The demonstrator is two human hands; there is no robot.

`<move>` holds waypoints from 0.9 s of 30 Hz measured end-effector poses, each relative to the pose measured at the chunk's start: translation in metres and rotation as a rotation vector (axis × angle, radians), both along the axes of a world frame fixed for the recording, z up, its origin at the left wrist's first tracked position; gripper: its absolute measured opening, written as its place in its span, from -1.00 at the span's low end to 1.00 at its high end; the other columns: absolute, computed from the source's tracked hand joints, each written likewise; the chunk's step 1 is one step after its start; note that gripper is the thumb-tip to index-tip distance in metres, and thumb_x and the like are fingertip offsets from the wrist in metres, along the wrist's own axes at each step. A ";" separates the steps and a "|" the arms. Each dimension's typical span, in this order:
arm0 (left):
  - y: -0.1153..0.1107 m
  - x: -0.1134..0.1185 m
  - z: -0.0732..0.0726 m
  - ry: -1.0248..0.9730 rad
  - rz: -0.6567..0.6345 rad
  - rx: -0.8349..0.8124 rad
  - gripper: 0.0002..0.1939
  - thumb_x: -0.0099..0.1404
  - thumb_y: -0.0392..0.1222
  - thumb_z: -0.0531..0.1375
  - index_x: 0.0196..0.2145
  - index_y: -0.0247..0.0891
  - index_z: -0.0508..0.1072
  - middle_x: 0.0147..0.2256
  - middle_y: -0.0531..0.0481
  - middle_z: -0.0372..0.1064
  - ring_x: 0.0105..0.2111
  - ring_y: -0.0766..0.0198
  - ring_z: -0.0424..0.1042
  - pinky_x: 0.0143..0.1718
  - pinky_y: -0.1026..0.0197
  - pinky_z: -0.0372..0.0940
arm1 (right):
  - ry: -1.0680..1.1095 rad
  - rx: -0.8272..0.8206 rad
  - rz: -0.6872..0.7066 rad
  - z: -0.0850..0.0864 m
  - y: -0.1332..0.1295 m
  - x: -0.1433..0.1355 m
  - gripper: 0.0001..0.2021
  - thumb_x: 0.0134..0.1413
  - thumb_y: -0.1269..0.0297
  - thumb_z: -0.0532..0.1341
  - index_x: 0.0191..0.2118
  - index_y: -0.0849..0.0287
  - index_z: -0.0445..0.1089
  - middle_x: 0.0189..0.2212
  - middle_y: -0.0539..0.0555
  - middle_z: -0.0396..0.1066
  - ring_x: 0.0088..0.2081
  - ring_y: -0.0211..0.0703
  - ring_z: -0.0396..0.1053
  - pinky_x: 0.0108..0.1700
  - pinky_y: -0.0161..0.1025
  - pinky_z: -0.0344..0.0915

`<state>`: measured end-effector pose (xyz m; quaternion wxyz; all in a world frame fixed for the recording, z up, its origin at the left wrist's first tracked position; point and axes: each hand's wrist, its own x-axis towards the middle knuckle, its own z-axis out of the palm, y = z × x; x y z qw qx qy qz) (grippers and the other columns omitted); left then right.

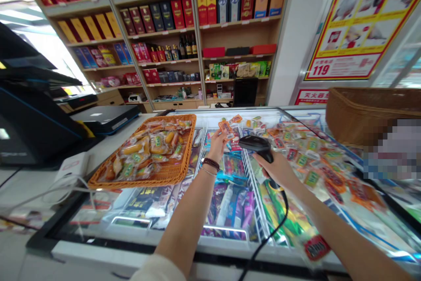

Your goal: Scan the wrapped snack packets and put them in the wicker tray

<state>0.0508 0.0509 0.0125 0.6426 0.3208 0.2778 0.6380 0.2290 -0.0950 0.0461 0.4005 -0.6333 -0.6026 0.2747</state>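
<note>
Packet (225, 128), orange-wrapped, is pinched in the fingers of the left hand (217, 144) above the freezer (98, 254), near a black scanner (253, 142) gripped by the right hand (276, 165); holding it flat and steady should help.

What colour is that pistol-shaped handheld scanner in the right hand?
Black: the pistol-shaped handheld scanner in the right hand shows best in the head view.

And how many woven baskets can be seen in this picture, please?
2: the orange woven basket of wrapped snacks, left of the left hand, and the brown woven basket, cut off by the picture's right edge. Others may be hidden.
</note>
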 end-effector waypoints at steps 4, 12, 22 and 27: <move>0.002 0.001 -0.003 0.006 0.014 0.020 -0.79 0.16 -0.27 0.39 -0.23 -0.32 0.54 -0.29 -0.08 0.56 -0.23 0.23 0.56 -0.04 0.16 0.41 | -0.025 -0.027 -0.011 0.009 -0.004 -0.003 -0.63 0.09 -0.12 0.16 -0.52 0.03 0.23 -0.81 -0.03 0.28 -0.72 -0.15 0.30 -0.52 -0.23 0.21; 0.003 0.002 -0.006 0.031 0.016 0.050 -0.75 0.15 -0.19 0.41 -0.21 -0.27 0.54 -0.25 -0.08 0.57 -0.13 0.15 0.56 -0.04 0.15 0.43 | -0.027 -0.054 -0.018 0.018 -0.008 -0.005 -0.66 0.10 -0.06 0.18 -0.55 0.03 0.22 -0.81 -0.03 0.28 -0.71 -0.14 0.30 -0.49 -0.22 0.22; 0.002 0.002 -0.005 0.062 0.033 0.062 -0.85 0.21 -0.27 0.32 -0.22 -0.27 0.56 -0.23 -0.07 0.57 -0.12 0.19 0.56 -0.02 0.15 0.44 | 0.021 -0.016 -0.027 0.010 -0.006 -0.004 -0.64 0.09 -0.08 0.22 -0.54 0.04 0.24 -0.81 -0.03 0.27 -0.72 -0.15 0.28 -0.55 -0.24 0.17; 0.001 0.002 -0.004 0.037 0.035 0.073 -0.78 0.13 -0.22 0.38 -0.24 -0.29 0.56 -0.27 -0.04 0.56 -0.23 0.27 0.54 -0.05 0.20 0.43 | 0.001 0.008 -0.029 0.008 -0.005 -0.002 -0.64 0.08 -0.10 0.22 -0.53 0.04 0.26 -0.81 -0.04 0.27 -0.73 -0.15 0.28 -0.54 -0.23 0.18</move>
